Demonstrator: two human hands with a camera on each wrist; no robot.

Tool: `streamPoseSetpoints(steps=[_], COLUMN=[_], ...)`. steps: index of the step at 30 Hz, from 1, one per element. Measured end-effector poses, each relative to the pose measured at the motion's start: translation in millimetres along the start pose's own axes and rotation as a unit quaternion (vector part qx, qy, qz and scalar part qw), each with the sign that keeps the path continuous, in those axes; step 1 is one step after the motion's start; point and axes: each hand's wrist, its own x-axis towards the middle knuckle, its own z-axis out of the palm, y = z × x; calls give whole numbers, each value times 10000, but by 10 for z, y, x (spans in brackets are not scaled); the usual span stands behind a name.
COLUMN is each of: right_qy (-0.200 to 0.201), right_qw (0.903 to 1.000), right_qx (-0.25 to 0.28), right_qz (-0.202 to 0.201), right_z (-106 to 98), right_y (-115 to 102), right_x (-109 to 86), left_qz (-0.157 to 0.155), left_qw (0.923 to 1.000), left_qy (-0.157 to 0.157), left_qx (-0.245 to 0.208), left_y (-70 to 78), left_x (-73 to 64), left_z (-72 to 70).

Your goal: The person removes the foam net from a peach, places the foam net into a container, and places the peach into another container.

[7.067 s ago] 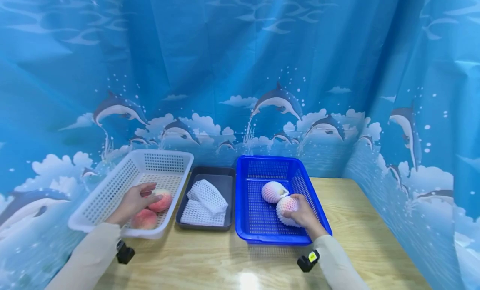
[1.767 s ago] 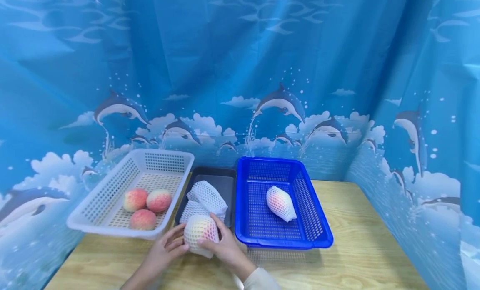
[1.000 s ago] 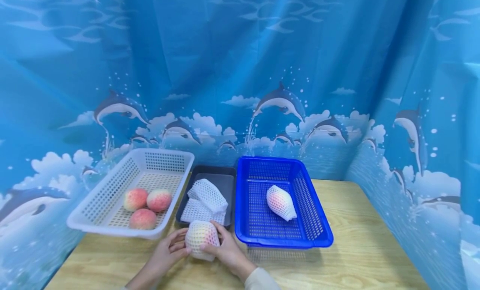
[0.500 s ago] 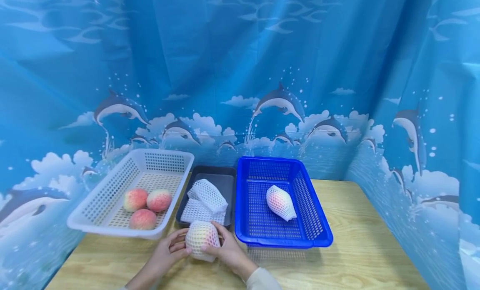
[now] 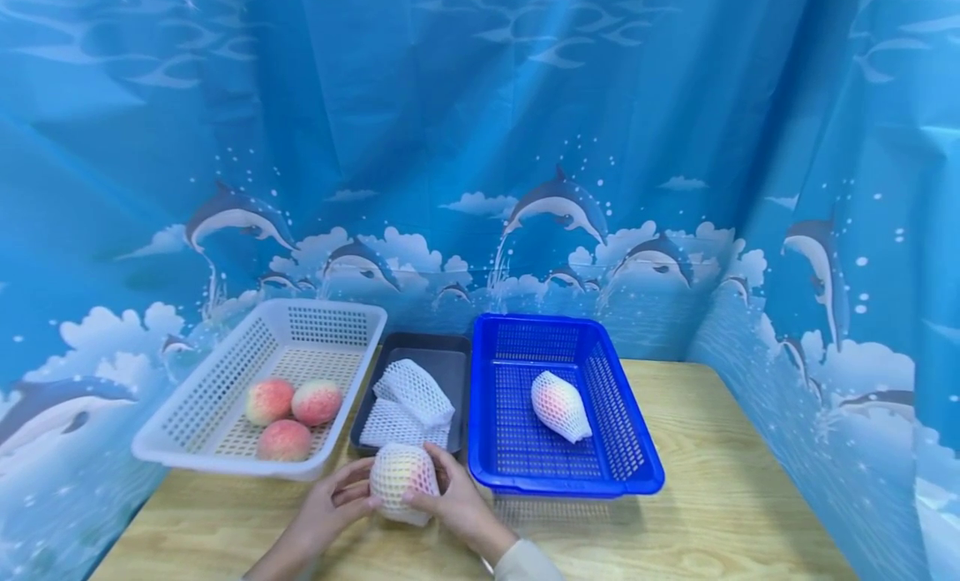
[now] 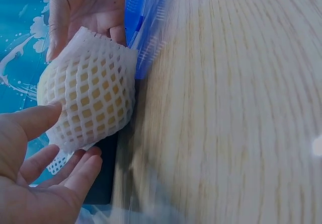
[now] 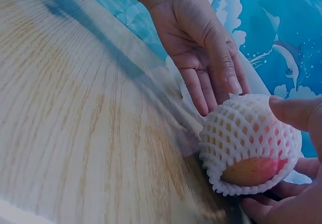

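Observation:
A peach in a white foam net (image 5: 403,483) is held between both hands at the front of the table. My right hand (image 5: 465,506) grips its right side, thumb on the near face and fingers behind. My left hand (image 5: 327,514) has its thumb and fingertips at the left side of the net. In the right wrist view, the net's mouth is at the bottom and bare red-yellow peach skin (image 7: 254,171) shows through it. The left wrist view shows my left thumb (image 6: 43,119) against the net, other fingers below.
A white basket (image 5: 176,458) at left holds three bare peaches (image 5: 285,440). A dark tray (image 5: 431,348) in the middle bears white foam nets (image 5: 416,393). The blue basket (image 5: 558,485) at right contains another netted peach (image 5: 561,406). A dolphin-print curtain (image 5: 480,147) hangs behind.
Seven seconds ago my right hand gripped a netted peach in the blue basket, where two lay, and my left was over the white basket. Both hands came together at front; the last second shows little movement.

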Motion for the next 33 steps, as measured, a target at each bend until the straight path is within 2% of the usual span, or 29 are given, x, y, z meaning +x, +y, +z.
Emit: streamPoseSetpoints(steps=[6, 14, 19, 23, 29, 33], right_qy=[135, 261, 367, 403, 297, 272], right_qw=[9998, 9992, 9952, 9909, 9917, 9927], right_qx=[-106, -266, -867, -1256, -1117, -954], right_qz=[-25, -169, -253, -282, -559, -682], right_z=[20, 56, 76, 73, -13, -128], right_y=[-48, -183, -276, -376, -583, -670], right_x=[-26, -70, -88, -87, -65, -54], left_qz=[-4, 349, 697, 765, 1103, 1024], left_qw=[9999, 9979, 9957, 9946, 9906, 9914], left_qy=[122, 451, 403, 309, 200, 176], left_qx=[-114, 297, 467, 626, 780, 790], left_y=[35, 111, 214, 292, 451, 586], left_x=[-6, -14, -45, -59, -60, -78], left_z=[-4, 13, -3, -29, -68, -103])
